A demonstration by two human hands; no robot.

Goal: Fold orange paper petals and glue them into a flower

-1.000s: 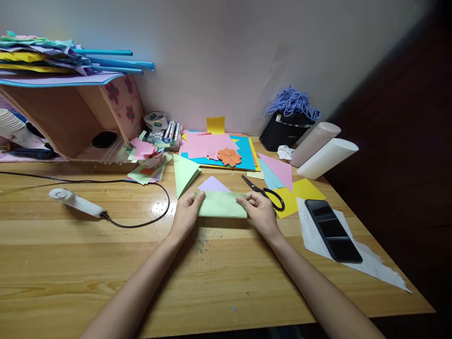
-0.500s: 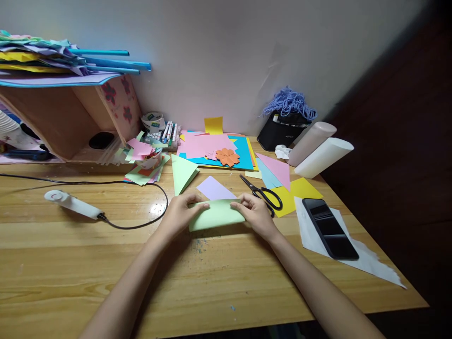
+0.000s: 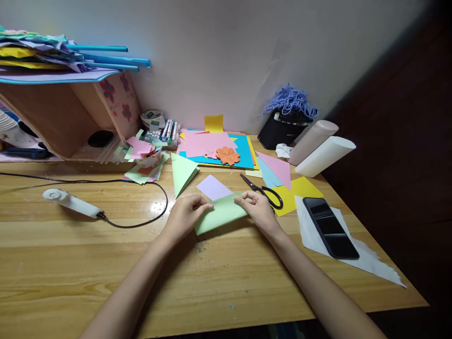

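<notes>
With a grey wall (image 3: 197, 70) at twelve o'clock and a wooden worktop (image 3: 219, 282) below, a left hand (image 3: 185, 214) at nine and a right hand (image 3: 261, 212) at three close in on the centre of the dial, each grip pinching one end of the folded green paper (image 3: 222, 213). Level a second ago, the paper now slants, its left end dipped toward eight o'clock and its right end raised toward two; the tilt suggests handling in progress, with neither end let go. Scissors (image 3: 256, 189) lie at two o'clock, near the right hand, and lilac paper (image 3: 213, 186) at eleven.
</notes>
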